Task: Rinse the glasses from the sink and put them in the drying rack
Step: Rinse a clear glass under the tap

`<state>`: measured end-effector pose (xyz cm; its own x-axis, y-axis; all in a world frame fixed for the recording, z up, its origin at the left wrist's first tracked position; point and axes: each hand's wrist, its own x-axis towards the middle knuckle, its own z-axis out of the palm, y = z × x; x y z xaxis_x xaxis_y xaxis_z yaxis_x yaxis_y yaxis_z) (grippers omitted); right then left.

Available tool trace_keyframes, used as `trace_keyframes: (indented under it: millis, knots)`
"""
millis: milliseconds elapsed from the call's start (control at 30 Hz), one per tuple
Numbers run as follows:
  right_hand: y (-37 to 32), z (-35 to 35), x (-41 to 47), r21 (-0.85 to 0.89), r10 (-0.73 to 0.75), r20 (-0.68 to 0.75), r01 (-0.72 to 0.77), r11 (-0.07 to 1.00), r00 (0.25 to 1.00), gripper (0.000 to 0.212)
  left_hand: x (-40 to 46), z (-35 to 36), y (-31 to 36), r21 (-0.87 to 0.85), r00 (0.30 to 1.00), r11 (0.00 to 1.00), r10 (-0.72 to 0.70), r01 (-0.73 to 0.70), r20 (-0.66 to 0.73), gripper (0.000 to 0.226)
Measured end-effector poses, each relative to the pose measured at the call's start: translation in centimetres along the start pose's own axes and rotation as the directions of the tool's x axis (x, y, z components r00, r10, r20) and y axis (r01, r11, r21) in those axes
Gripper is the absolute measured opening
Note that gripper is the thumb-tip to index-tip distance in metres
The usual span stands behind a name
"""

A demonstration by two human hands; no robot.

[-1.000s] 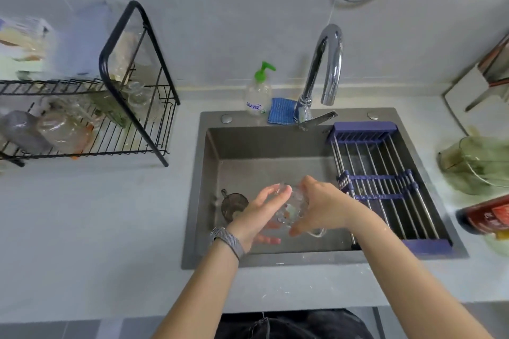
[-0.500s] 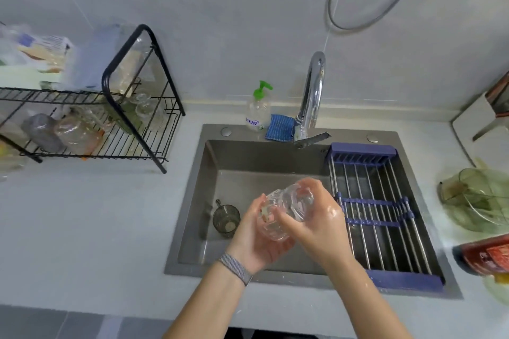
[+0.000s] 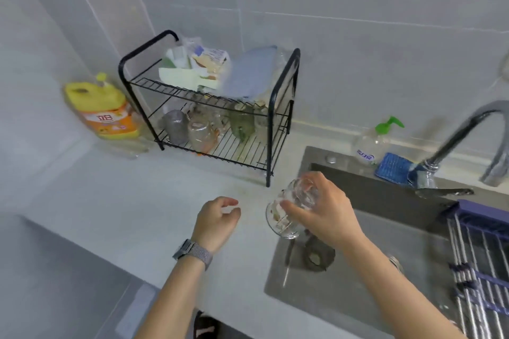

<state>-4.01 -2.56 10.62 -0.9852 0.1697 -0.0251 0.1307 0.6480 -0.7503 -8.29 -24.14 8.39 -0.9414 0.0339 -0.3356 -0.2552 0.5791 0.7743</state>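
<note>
My right hand (image 3: 327, 212) grips a clear glass (image 3: 289, 209), tilted with its mouth down and to the left, over the left rim of the grey sink (image 3: 385, 278). My left hand (image 3: 217, 220) hangs over the white counter with loosely curled fingers and holds nothing. A dark glass (image 3: 316, 254) lies in the sink under my right wrist. The black wire drying rack (image 3: 220, 118) stands at the back left; several glasses rest on its lower shelf (image 3: 201, 132).
A yellow detergent bottle (image 3: 102, 107) stands left of the rack. Packets and a blue cloth fill the rack's top shelf. A soap pump bottle (image 3: 371, 143), a blue sponge (image 3: 394, 168) and the tap (image 3: 468, 140) line the sink's back. A purple roll-up rack (image 3: 482, 270) covers the sink's right side.
My left hand has let go of the glass and moved left over the counter. My right hand has carried the glass left to the sink's rim. The view has swung left.
</note>
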Motion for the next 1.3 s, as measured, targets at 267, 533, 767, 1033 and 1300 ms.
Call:
trace_keyframes:
  millis: [267, 533, 767, 1033, 1300]
  knots:
    - [-9.1, 16.8, 9.9, 0.106, 0.124, -0.081, -0.116, 0.988, 0.989, 0.055, 9.6, -12.3, -8.0, 0.162, 0.989, 0.981, 0.089, -0.108, 0.121, 0.019]
    - [-10.2, 19.6, 20.5, 0.082, 0.277, -0.243, -0.264, 0.961, 0.93, 0.06, 17.6, -15.8, -9.1, 0.216, 0.961, 0.957, 0.14, -0.193, 0.238, 0.022]
    - [-9.6, 20.2, 24.5, -0.343, 0.278, -0.112, -0.3, 0.89, 0.954, 0.063, 20.4, -15.9, -9.3, 0.14, 0.939, 0.968, 0.158, -0.208, 0.306, 0.02]
    - [-9.8, 21.2, 25.0, -0.344, 0.277, -0.078, -0.287, 0.894, 0.958, 0.07, 21.7, -15.1, -8.9, 0.091, 0.92, 0.97, 0.18, -0.225, 0.347, 0.019]
    - [-6.4, 21.8, 11.4, -0.019, 0.144, -0.489, -0.176, 0.984, 0.86, 0.057, 20.3, -10.8, -9.0, 0.043, 0.884, 0.972, 0.193, -0.233, 0.426, 0.015]
